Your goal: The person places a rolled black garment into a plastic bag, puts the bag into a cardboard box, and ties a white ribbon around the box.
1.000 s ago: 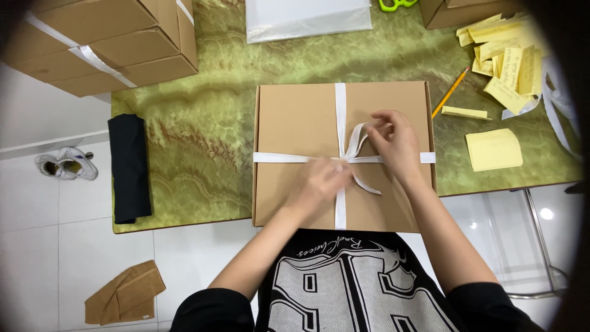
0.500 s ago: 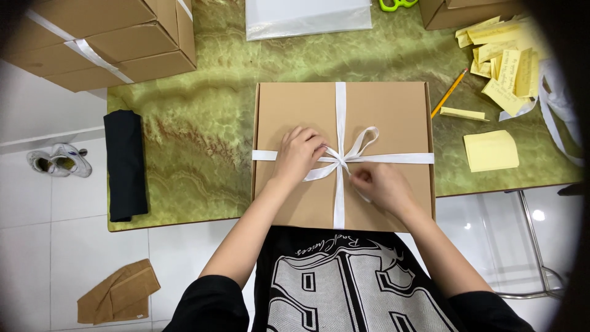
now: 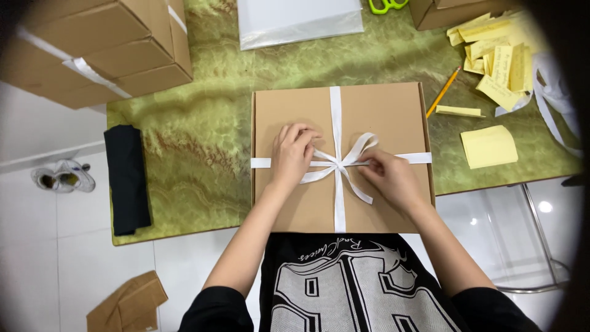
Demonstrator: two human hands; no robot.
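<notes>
Two bare hands work at the middle of a flat brown cardboard box point(image 3: 381, 117) that lies at the near edge of the green marbled counter point(image 3: 203, 154), right in front of the person. A white ribbon point(image 3: 336, 110) crosses the lid both ways and meets in a bow at the centre. The left hand point(image 3: 293, 154) sits just left of the knot, fingers curled down and pinched together on the ribbon there. The right hand point(image 3: 388, 178) sits just right of the knot, fingers closed on the ribbon's loop and the band beneath it. The loose tails trail toward the person across the lid.

To the left on the counter, well apart from the box, a folded black cloth point(image 3: 127, 178) hangs partly over the near edge. To the right lies a pale yellow pad of notes point(image 3: 488, 146), and beyond it a yellow pencil point(image 3: 444, 91) and a loose heap of yellow paper slips point(image 3: 498, 58). Farther back a clear plastic bag point(image 3: 295, 18) lies flat, with green scissor handles point(image 3: 386, 5) beside it. At the far left stands a stack of brown cardboard boxes point(image 3: 92, 55) tied with white ribbon. Down on the white floor, a pair of pale shoes point(image 3: 64, 178) and a folded scrap of cardboard point(image 3: 126, 304) rest.
</notes>
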